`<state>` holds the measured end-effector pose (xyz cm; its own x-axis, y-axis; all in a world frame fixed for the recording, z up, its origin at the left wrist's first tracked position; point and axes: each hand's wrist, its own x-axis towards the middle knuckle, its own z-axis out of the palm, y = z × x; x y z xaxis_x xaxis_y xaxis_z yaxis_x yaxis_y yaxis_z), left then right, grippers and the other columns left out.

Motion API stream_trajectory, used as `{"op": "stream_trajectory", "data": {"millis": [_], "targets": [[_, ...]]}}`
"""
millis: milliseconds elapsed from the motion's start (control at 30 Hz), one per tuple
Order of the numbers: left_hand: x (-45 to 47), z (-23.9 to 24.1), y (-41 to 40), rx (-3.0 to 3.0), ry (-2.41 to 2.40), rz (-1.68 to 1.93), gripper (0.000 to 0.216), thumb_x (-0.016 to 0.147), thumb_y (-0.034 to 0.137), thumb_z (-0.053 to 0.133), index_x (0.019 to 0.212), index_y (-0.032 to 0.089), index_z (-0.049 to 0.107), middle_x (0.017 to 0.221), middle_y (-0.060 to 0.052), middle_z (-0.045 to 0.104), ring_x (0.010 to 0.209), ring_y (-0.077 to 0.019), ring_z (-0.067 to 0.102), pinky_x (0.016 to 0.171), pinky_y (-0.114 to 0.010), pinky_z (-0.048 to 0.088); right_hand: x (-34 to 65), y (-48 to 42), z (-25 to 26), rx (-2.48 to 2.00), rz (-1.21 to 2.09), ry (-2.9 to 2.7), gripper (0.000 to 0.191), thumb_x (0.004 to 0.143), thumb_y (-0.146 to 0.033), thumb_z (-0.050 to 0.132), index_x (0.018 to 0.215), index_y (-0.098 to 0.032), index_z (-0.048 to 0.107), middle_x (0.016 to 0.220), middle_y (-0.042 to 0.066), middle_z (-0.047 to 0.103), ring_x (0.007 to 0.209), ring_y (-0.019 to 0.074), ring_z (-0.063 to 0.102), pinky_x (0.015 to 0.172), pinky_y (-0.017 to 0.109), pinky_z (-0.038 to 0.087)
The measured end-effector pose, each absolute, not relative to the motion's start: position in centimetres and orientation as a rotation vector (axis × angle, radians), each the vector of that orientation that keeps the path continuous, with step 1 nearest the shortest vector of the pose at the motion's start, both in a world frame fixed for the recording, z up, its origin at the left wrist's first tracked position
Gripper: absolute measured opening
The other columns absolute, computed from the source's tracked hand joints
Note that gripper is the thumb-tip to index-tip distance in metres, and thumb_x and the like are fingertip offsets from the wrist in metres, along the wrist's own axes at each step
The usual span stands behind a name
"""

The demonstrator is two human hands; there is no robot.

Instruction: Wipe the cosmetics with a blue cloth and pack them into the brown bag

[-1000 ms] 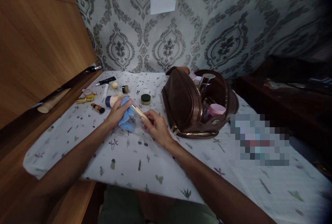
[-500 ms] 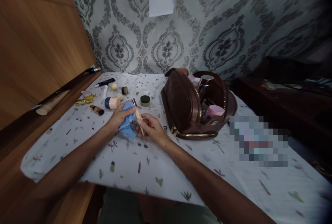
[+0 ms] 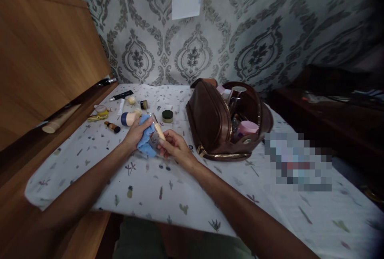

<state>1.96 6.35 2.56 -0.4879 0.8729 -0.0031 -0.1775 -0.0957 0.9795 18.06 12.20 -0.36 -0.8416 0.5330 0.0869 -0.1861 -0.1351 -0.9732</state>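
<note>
The left hand (image 3: 136, 133) grips a blue cloth (image 3: 145, 141) against the tube (image 3: 157, 126), which the right hand (image 3: 176, 150) pinches.

On the table (image 3: 186, 195), the left hand (image 3: 135, 134) grips a cloth (image 3: 145, 141) just left of the right hand (image 3: 175, 149), which holds a tube (image 3: 157, 126) against it. Behind them lies a jar (image 3: 167, 115); to the left, small bottles (image 3: 120, 117). Right of the hands sits a bag (image 3: 213, 121), with containers (image 3: 246, 128) in it.
</note>
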Motion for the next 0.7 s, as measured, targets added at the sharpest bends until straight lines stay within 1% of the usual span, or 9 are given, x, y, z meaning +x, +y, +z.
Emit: {"op": "stream_trajectory", "data": {"millis": [100,133,167,333,400,467,567,700], "targets": [[1.93,2.65,6.28,0.835,1.341,1.710,0.048,0.067,0.053,0.082,0.094,0.017,0.065,0.055,0.006,0.055,0.043,-0.0070,0.049,0.040,-0.017,0.040,18.18,12.29,-0.35,-0.396,2.054,-1.675,0.045,0.076,-0.060,0.072,0.089,-0.020,0.055,0.073,-0.003,0.062,0.053,0.0095,0.057,0.044,0.020,0.043],[1.92,2.69,6.26,0.847,1.326,1.718,0.051,0.068,0.053,0.082,0.100,0.017,0.066,0.056,0.006,0.055,0.044,-0.0073,0.050,0.041,-0.017,0.041,18.22,12.30,-0.33,-0.400,2.062,-1.683,0.045,0.076,-0.060,0.071,0.090,-0.020,0.055,0.073,-0.003,0.063,0.053,0.0096,0.058,0.044,0.020,0.043],[1.91,2.72,6.25,0.849,1.317,1.727,0.052,0.068,0.053,0.082,0.102,0.018,0.066,0.057,0.006,0.056,0.045,-0.0075,0.051,0.041,-0.017,0.041,18.24,12.29,-0.30,-0.403,2.071,-1.693,0.045,0.076,-0.060,0.071,0.090,-0.020,0.055,0.074,-0.002,0.063,0.054,0.0101,0.058,0.043,0.020,0.042],[1.66,2.57,6.57,0.739,1.329,1.794,0.053,0.063,0.061,0.082,0.086,0.016,0.065,0.052,0.007,0.053,0.041,-0.0063,0.048,0.039,-0.016,0.041,18.15,11.96,-0.11,-0.408,2.077,-1.695,0.046,0.074,-0.058,0.073,0.095,-0.020,0.058,0.076,-0.001,0.062,0.061,0.0132,0.063,0.041,0.019,0.041],[1.44,2.47,6.73,0.708,1.320,1.822,0.055,0.061,0.064,0.081,0.082,0.016,0.063,0.052,0.007,0.053,0.039,-0.0059,0.046,0.037,-0.016,0.040,18.04,11.83,-0.17,-0.428,2.064,-1.660,0.045,0.072,-0.058,0.076,0.090,-0.021,0.056,0.074,-0.002,0.061,0.062,0.0139,0.064,0.041,0.019,0.043],[1.25,2.46,6.77,0.695,1.293,1.834,0.055,0.060,0.064,0.082,0.079,0.016,0.062,0.054,0.007,0.054,0.038,-0.0058,0.046,0.036,-0.016,0.040,17.98,11.78,-0.30,-0.451,2.060,-1.622,0.047,0.069,-0.059,0.077,0.084,-0.021,0.054,0.073,-0.003,0.060,0.062,0.0145,0.064,0.041,0.020,0.043],[1.25,2.62,6.55,0.707,1.247,1.795,0.051,0.060,0.055,0.086,0.081,0.016,0.063,0.057,0.005,0.058,0.042,-0.0060,0.049,0.040,-0.016,0.044,17.94,11.89,-0.44,-0.477,2.069,-1.563,0.047,0.069,-0.060,0.078,0.083,-0.020,0.057,0.072,-0.001,0.061,0.062,0.0152,0.065,0.041,0.021,0.044],[1.96,2.72,6.18,0.852,1.167,1.632,0.048,0.058,0.035,0.090,0.095,0.015,0.065,0.077,-0.001,0.070,0.063,-0.0119,0.065,0.059,-0.021,0.056,17.86,12.23,-0.37,-0.479,2.139,-1.450,0.046,0.067,-0.059,0.079,0.083,-0.019,0.062,0.071,-0.001,0.062,0.061,0.0150,0.064,0.042,0.021,0.044]]}}
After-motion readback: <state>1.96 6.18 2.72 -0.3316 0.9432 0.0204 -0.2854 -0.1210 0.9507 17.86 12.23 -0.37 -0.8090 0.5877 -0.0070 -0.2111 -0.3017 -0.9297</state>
